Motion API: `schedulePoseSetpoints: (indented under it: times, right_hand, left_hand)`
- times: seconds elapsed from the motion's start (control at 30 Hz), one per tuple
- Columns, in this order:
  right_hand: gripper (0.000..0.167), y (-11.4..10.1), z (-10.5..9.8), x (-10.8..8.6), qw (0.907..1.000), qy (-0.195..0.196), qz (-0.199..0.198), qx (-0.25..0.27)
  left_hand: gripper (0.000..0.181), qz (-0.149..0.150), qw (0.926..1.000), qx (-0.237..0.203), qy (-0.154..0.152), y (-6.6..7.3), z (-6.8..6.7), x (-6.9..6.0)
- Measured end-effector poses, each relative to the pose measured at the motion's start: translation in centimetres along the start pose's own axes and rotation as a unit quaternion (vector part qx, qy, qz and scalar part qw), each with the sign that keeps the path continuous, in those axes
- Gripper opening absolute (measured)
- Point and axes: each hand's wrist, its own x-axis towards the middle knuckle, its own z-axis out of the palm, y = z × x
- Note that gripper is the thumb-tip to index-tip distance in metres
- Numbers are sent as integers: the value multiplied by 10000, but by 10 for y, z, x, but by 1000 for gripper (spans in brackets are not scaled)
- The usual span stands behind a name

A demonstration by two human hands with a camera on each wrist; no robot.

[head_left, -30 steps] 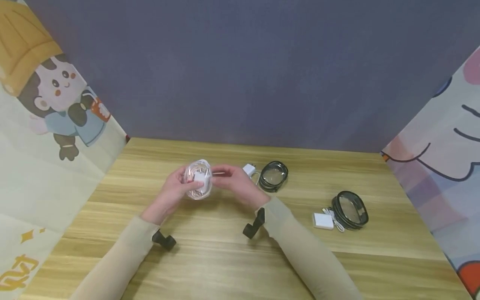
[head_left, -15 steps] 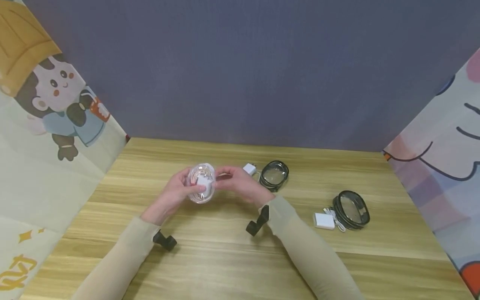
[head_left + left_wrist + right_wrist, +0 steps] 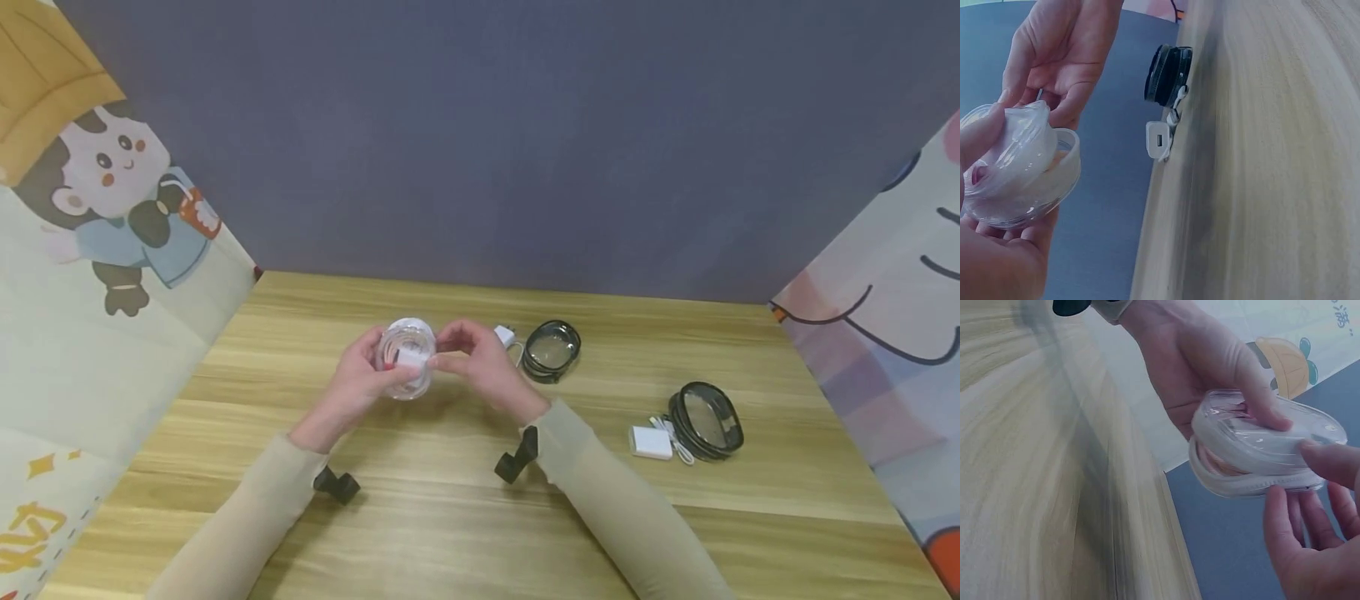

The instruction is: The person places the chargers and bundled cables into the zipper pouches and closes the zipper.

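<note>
A clear oval zip case [image 3: 408,333] with white trim is held above the table. Something white and blocky, perhaps a charger, with pinkish coils shows through its clear wall. My left hand [image 3: 356,375] grips its left side, thumb across the top and fingers underneath. At its right end my right hand [image 3: 487,367] pinches the rim between thumb and fingers, also seen in the right wrist view as the right hand [image 3: 1329,531]. A gap shows between the two halves of the case [image 3: 1254,434] along one side. Whether a zip pull lies in the fingers cannot be told.
Behind my right hand lie a white charger [image 3: 505,336] with a cable and a black-rimmed clear case [image 3: 552,348]. Farther right are another white charger [image 3: 650,442], a white cable [image 3: 678,442] and a second black-rimmed case [image 3: 705,421]. A grey partition [image 3: 480,150] stands behind the table.
The clear case and both hands have shifted slightly right in the head view. The case has tilted a little, and my right hand stays at its right end.
</note>
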Motion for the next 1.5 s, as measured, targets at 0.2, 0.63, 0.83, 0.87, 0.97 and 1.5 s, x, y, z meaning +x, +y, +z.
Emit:
schedulePoseSetpoints:
  times: [0.2,0.63,0.83,0.87,0.97,1.5]
  right_hand:
    - [34,-1,5,-2,9989,260,-242,291]
    - [37,2,-1,-9,9984,68,-544,135]
    - [43,-3,-7,-9,9981,-376,-452,-203]
    - [44,-3,-8,-9,9976,-452,-447,-258]
    - [43,-7,-11,-8,9957,-644,-450,-494]
    - [14,-49,-2,-4,9314,-499,-2040,-2974]
  left_hand:
    - [67,197,9994,240,169,4,2,-4]
    - [61,1207,9907,588,201,0,8,-8]
    - [60,1427,9862,825,159,-2,8,-8]
    - [60,1435,9858,855,160,-2,8,-8]
    - [59,1447,9851,913,151,-3,8,-7]
    - [52,1954,9491,2465,169,1,12,-13]
